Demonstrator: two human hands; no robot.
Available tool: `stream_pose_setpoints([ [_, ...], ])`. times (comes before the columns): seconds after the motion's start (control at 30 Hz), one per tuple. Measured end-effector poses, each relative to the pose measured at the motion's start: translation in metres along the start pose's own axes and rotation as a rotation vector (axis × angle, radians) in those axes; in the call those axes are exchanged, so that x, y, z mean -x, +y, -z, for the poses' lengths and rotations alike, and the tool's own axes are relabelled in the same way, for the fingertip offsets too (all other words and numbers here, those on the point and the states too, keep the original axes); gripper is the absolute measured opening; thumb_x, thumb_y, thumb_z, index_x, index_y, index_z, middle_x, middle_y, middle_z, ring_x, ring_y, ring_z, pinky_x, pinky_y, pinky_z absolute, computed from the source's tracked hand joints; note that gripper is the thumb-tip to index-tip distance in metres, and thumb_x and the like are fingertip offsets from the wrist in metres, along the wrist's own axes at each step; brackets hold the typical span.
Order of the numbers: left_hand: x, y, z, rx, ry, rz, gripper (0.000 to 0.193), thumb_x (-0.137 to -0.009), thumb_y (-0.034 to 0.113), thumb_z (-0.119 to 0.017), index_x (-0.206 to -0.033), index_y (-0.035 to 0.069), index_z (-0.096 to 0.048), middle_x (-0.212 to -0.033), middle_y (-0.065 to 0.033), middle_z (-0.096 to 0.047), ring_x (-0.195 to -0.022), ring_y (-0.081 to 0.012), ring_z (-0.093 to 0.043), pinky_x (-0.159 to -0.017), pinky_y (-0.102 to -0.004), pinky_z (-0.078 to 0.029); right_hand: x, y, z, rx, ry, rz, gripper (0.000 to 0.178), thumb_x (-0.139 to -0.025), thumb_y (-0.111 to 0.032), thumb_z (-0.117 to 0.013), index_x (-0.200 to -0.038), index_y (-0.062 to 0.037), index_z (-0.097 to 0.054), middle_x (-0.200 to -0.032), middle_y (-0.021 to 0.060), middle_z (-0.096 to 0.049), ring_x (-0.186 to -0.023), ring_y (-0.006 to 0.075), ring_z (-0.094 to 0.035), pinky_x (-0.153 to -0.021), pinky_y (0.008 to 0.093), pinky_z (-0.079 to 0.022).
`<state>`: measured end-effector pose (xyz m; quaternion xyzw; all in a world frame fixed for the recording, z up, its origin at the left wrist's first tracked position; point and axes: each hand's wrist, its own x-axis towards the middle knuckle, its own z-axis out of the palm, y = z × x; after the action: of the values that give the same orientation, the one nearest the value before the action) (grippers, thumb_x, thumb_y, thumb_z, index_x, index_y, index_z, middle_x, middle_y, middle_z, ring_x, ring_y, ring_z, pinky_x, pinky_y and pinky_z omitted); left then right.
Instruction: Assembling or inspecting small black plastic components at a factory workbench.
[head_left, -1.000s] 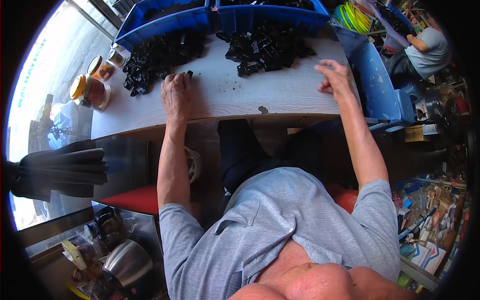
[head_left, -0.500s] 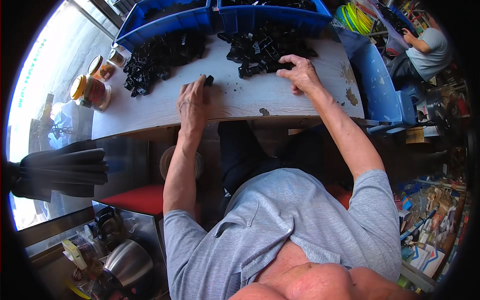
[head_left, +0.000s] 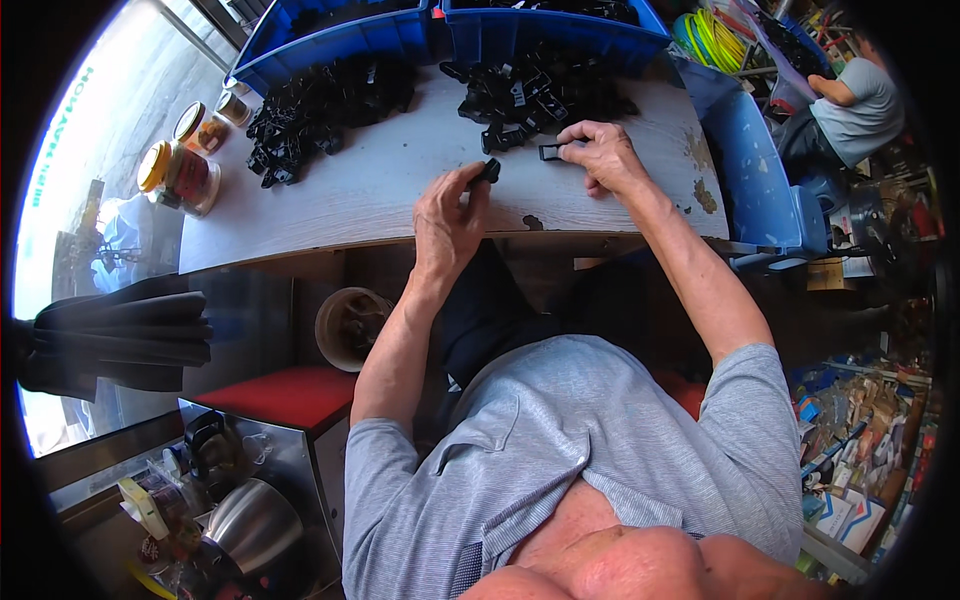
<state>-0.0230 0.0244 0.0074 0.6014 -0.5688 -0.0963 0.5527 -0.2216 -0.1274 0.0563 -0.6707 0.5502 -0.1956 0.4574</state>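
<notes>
My left hand (head_left: 449,215) is closed on a small black part (head_left: 489,171), held above the table near its front edge. To its right, my right hand (head_left: 604,160) pinches a small black piece with a rectangular opening (head_left: 549,152). The two pieces are apart, with a short gap between them. Behind my right hand lies a heap of black plastic parts (head_left: 530,92). A second heap of similar black parts (head_left: 320,110) lies at the left. The exact kind of the parts is too small to tell.
Two blue bins (head_left: 340,42) with black parts stand along the table's back. Lidded jars (head_left: 190,178) stand on the left edge of the worn white table (head_left: 340,215). A blue container (head_left: 755,170) is at the right, with another person (head_left: 855,110) beyond it.
My left hand has moved right with its black part, closer to my right hand. My right hand has drawn a black piece away from the right heap.
</notes>
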Motion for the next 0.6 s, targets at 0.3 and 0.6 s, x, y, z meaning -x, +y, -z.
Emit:
stream_pose_setpoints([
  [0.3,-0.013,0.013,-0.023,-0.022,-0.043,-0.094,0.023,-0.086,0.001,-0.07,-0.108,0.002,-0.071,-0.096,-0.0153,-0.073,-0.085,-0.0349,-0.07,-0.075,-0.0402,-0.056,0.021,0.001,0.004,-0.08,-0.132,0.045,0.04,-0.084,-0.018,-0.08,-0.12,-0.0084,-0.068,-0.061,-0.0018,-0.053,-0.045,0.009,-0.05,-0.04,0.0274,-0.047],
  [0.6,-0.034,0.008,-0.049,-0.227,-0.152,-0.298,0.031,-0.086,0.006,-0.069,-0.117,0.009,-0.072,-0.109,-0.0105,-0.073,-0.098,-0.031,-0.069,-0.084,-0.0396,-0.057,0.018,0.003,0.003,0.027,-0.195,0.045,0.035,-0.08,-0.01,-0.075,-0.115,-0.0043,-0.069,-0.061,0.0004,-0.054,-0.046,0.0106,-0.052,-0.041,0.0284,-0.045],
])
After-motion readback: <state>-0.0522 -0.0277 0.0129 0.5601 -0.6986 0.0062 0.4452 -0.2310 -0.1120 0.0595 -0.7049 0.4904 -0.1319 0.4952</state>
